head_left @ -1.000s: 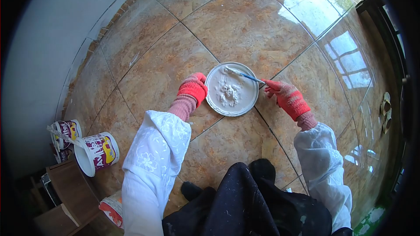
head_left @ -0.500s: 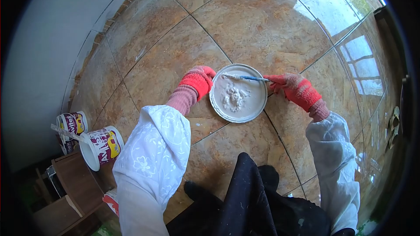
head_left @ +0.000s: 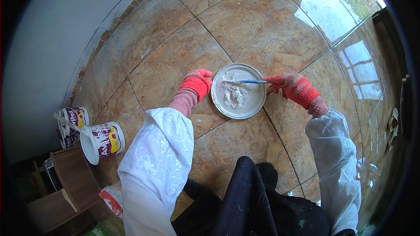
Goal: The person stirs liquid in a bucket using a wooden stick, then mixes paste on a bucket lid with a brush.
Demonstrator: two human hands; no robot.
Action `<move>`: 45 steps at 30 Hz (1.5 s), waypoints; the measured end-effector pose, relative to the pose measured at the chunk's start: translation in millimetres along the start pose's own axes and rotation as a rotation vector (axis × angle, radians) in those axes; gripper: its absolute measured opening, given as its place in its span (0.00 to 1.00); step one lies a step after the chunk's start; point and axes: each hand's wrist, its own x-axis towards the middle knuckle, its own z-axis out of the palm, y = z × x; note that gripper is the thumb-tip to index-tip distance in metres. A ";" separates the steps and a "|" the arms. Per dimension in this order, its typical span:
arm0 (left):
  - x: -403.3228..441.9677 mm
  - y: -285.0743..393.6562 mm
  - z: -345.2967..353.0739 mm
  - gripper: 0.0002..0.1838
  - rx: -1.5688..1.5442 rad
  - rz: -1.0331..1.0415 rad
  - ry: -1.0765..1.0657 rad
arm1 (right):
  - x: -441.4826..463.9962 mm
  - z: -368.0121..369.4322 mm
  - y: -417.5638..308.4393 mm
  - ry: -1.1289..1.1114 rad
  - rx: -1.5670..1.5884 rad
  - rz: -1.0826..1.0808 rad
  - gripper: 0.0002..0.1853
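Observation:
A round white tub (head_left: pixel 232 113) filled with pale, lumpy paste stands on the tiled floor. My left hand (head_left: pixel 197 84), in a red and pink glove, is closed at the tub's left rim. In my gloved right hand (head_left: pixel 296 89), at the right rim, is the end of a blue-handled stirring tool (head_left: pixel 250 81). The tool lies nearly level across the upper part of the tub, and its paste-coated left end rests in the paste.
Avitex buckets (head_left: pixel 114 138) stand at the left, a paint-smeared stick across one. Near them are a brown wooden piece (head_left: pixel 76 177) and a red and white container (head_left: pixel 114 199). Sandals (head_left: pixel 393 124) lie at the far right. A wall borders the upper left.
The tool has swung from a slant to nearly level, its paste-coated end now lower in the tub. My left hand stays by the rim. The whole view has shifted slightly.

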 end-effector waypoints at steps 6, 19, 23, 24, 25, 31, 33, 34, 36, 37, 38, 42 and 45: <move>-26.1 10.0 -13.5 0.15 0.062 0.090 -0.059 | -6.1 -6.3 -10.1 -0.065 0.059 0.082 0.17; -31.4 -5.7 -15.6 0.15 0.123 0.022 -0.091 | 27.9 -1.0 -9.0 -0.061 -0.013 0.041 0.17; -31.2 -6.7 -10.1 0.15 0.151 0.038 -0.067 | 11.0 0.1 -21.8 -0.062 -0.298 -0.114 0.20; -30.3 -7.5 -8.3 0.15 0.156 0.039 -0.049 | 7.6 0.4 -21.0 -0.061 -0.298 -0.110 0.20; -29.2 -8.2 -6.3 0.16 0.161 0.042 -0.030 | 4.0 -0.2 -19.7 -0.046 -0.345 -0.134 0.21; -46.0 27.2 -6.1 0.17 0.207 0.026 0.016 | -39.8 3.0 -12.1 0.044 -0.256 -0.140 0.27; -43.8 27.1 -2.6 0.17 0.182 0.008 0.024 | -57.0 7.9 -3.4 0.054 -0.194 -0.147 0.29; -42.3 26.6 -0.5 0.18 0.160 -0.014 0.034 | -65.9 11.1 -0.4 0.047 -0.215 -0.137 0.29; -39.0 25.3 2.3 0.17 0.149 -0.018 0.041 | -79.2 18.3 3.8 0.045 -0.292 -0.109 0.31; -37.8 24.6 3.7 0.16 0.141 -0.026 0.050 | -83.0 21.3 4.5 0.045 -0.294 -0.106 0.31; -38.8 27.3 4.6 0.16 0.139 -0.024 0.048 | -86.2 24.2 4.5 0.045 -0.286 -0.076 0.30; -33.0 18.8 10.2 0.13 0.067 -0.032 0.067 | -84.4 32.2 11.7 0.084 -0.287 -0.026 0.29; -29.5 12.1 11.9 0.11 0.069 0.040 0.093 | -74.6 36.6 12.9 0.130 -0.323 -0.060 0.28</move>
